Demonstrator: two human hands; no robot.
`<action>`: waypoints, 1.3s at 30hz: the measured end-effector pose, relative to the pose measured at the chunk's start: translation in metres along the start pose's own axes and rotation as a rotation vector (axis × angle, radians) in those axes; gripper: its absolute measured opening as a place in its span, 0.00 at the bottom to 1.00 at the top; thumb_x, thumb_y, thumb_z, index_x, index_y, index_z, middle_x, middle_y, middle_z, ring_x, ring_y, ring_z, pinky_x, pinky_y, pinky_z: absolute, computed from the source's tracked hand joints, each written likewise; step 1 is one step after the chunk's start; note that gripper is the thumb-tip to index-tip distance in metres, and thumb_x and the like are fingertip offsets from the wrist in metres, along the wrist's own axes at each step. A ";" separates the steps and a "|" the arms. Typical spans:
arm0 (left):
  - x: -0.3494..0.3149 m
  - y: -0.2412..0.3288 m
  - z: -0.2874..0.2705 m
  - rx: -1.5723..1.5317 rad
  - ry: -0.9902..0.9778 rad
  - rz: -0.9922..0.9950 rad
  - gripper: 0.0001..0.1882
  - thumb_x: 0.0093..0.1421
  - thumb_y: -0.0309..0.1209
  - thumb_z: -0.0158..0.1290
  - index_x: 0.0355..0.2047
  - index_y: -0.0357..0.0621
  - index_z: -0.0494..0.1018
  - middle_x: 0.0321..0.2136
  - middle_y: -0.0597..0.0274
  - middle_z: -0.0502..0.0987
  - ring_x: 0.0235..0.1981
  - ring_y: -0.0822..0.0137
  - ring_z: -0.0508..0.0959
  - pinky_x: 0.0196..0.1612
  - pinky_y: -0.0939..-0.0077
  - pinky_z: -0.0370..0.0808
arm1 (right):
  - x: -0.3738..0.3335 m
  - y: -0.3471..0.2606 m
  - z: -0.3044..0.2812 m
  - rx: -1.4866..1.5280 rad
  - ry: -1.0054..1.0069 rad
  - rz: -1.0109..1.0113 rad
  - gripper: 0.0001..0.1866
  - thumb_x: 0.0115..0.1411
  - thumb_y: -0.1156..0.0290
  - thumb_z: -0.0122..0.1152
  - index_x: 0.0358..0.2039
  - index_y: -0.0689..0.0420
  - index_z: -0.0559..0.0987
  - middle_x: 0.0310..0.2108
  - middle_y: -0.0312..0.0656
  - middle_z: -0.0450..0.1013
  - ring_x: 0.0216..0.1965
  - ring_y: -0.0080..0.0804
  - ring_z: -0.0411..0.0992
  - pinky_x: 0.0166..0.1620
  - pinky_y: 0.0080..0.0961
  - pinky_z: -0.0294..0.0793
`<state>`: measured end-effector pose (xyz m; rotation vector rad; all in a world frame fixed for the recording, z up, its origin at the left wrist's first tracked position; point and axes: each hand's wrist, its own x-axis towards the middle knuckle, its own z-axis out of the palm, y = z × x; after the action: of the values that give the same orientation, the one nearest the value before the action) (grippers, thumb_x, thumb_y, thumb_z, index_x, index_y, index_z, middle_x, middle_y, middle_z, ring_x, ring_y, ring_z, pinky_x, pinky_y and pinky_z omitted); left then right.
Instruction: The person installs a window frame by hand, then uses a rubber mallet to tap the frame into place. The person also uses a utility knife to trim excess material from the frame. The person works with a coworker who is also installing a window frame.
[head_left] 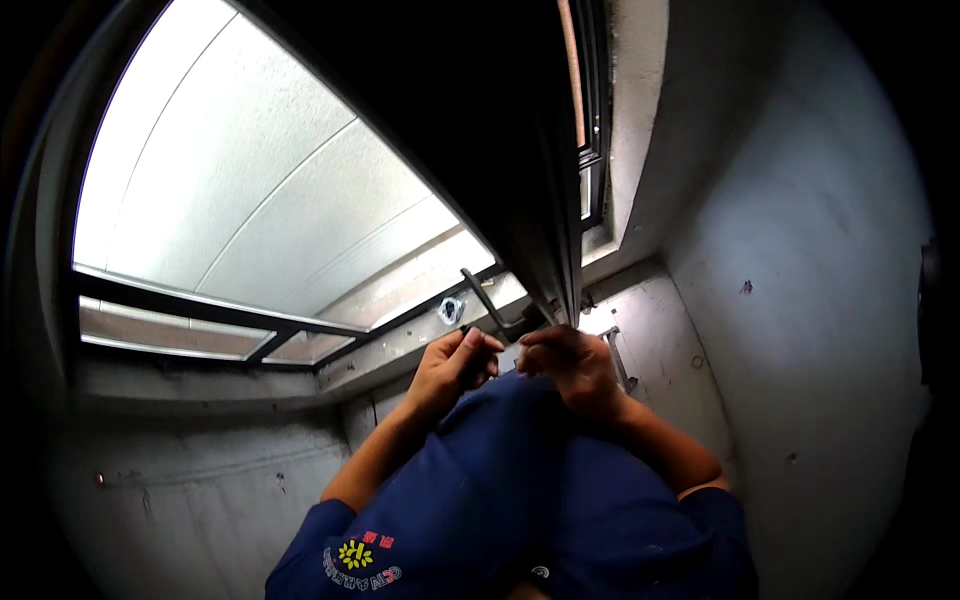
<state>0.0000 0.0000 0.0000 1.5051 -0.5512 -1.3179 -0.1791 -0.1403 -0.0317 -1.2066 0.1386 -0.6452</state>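
Note:
A dark lever handle (484, 295) sticks out from the edge of a tall dark door or window panel (500, 130) in front of me. Just below and to the left of it, my left hand (455, 364) is closed, thumb against curled fingers. A tiny dark bit shows at its fingertips, too small to name. My right hand (580, 370) is closed as well, its curled fingers close to the panel's lower edge and the handle's base. Whatever it pinches, if anything, is hidden. A small gap separates the two hands.
A small clear plastic bag (450, 311) with something dark inside lies on the ledge beyond my left hand. To the left is a large black-framed window (290, 190). Another dark window frame (592, 165) stands right of the panel, beside a bare grey wall (800, 260).

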 end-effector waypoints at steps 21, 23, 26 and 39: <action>0.002 -0.029 0.019 -0.133 -0.034 0.121 0.12 0.65 0.36 0.57 0.37 0.38 0.78 0.25 0.68 0.76 0.23 0.82 0.68 0.26 0.86 0.63 | 0.009 -0.002 -0.007 -0.308 -0.191 0.303 0.12 0.68 0.74 0.54 0.50 0.63 0.76 0.28 0.37 0.74 0.26 0.18 0.69 0.30 0.17 0.70; 0.002 -0.034 0.017 -0.144 -0.095 0.148 0.11 0.66 0.34 0.56 0.37 0.37 0.78 0.24 0.69 0.75 0.25 0.81 0.69 0.28 0.85 0.65 | 0.011 -0.002 -0.004 -0.341 -0.190 0.331 0.11 0.67 0.74 0.56 0.47 0.64 0.77 0.27 0.37 0.75 0.26 0.18 0.70 0.30 0.17 0.71; 0.003 -0.041 0.016 -0.176 -0.076 0.163 0.10 0.66 0.32 0.55 0.38 0.36 0.78 0.25 0.69 0.75 0.25 0.81 0.69 0.28 0.84 0.66 | 0.015 -0.002 0.000 -0.427 -0.163 0.333 0.08 0.65 0.74 0.59 0.42 0.65 0.80 0.25 0.38 0.76 0.26 0.19 0.72 0.30 0.17 0.72; 0.005 -0.046 0.004 -0.503 -0.036 -0.011 0.18 0.68 0.44 0.52 0.39 0.40 0.76 0.20 0.75 0.66 0.18 0.84 0.61 0.20 0.89 0.59 | 0.031 0.018 0.008 -0.813 -0.215 -0.222 0.08 0.60 0.78 0.62 0.41 0.60 0.80 0.24 0.45 0.75 0.22 0.33 0.73 0.26 0.25 0.70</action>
<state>-0.0151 0.0119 -0.0423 1.0713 -0.2081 -1.3695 -0.1437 -0.1469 -0.0378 -2.0893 0.0867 -0.6657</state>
